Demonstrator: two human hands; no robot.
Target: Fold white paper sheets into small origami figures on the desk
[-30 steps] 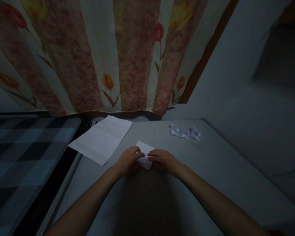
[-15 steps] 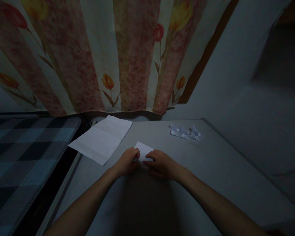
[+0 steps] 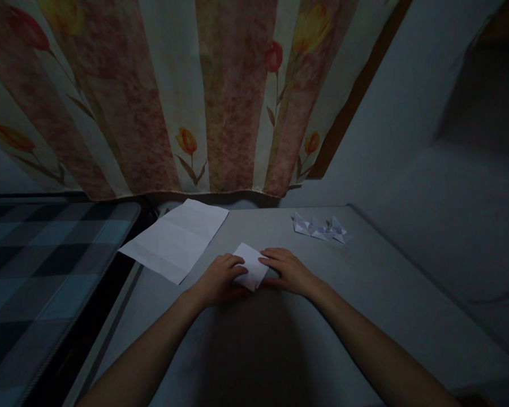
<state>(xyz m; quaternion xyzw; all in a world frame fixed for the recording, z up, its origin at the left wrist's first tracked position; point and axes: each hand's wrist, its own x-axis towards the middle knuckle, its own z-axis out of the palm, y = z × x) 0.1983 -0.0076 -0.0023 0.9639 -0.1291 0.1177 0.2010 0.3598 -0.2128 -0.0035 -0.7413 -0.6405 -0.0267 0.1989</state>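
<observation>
A small folded square of white paper (image 3: 253,265) lies between my two hands, its corners turned like a diamond. My left hand (image 3: 221,278) grips its left side, fingers on top and the thumb side low by the near edge. On the right side, my right hand (image 3: 286,269) pinches the paper's edge with fingertips above and the thumb beneath. Beyond my left hand rests a large creased sheet of white paper (image 3: 176,240), overhanging the table's left edge. Several folded paper figures (image 3: 320,227) with pointed tips stand in a row at the back right.
The white table (image 3: 365,316) runs up to the wall. A striped curtain (image 3: 237,102) with tulips hangs over its far side. At left, a checked mattress (image 3: 38,271) sits beside the table across a dark gap.
The folded paper has turned to a diamond position and shows more of its face. My right hand has moved slightly up and outward to the paper's right edge.
</observation>
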